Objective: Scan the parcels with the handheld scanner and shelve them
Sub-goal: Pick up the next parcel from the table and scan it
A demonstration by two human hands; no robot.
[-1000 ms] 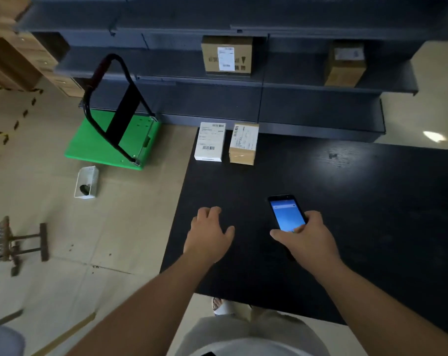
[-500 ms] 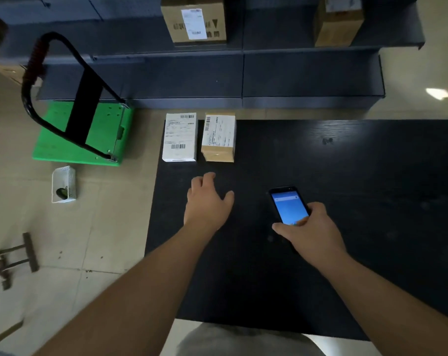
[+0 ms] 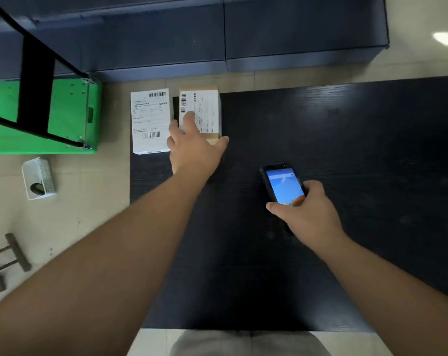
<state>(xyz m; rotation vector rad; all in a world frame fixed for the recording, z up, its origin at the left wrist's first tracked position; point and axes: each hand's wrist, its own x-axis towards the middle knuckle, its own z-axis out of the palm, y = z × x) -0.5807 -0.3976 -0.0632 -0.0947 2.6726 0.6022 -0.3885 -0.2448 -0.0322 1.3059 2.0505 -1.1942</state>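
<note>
item: brown parcel [image 3: 207, 111], far left corner of the black worktop [image 3: 320, 253], at 12 o'clock from the left hand [image 3: 194, 147] and about 10 o'clock from the right hand [image 3: 305, 209]. long axis runs 12 to 6. left hand is the nearer: fingers spread over the parcel's top and label, thumb out beside its near right corner, uncurled; no grip closed so far. right hand, well apart, grips the handheld scanner [image 3: 283, 185], screen lit blue, head pointing toward 11 o'clock.
appearance: kraft carton, white shipping label covering most of the top, barcode along the label's left edge, print too small to read.
adjacent: white parcel [image 3: 149, 122] just beside it at 9 o'clock, same orientation, two barcodes visible.
</note>
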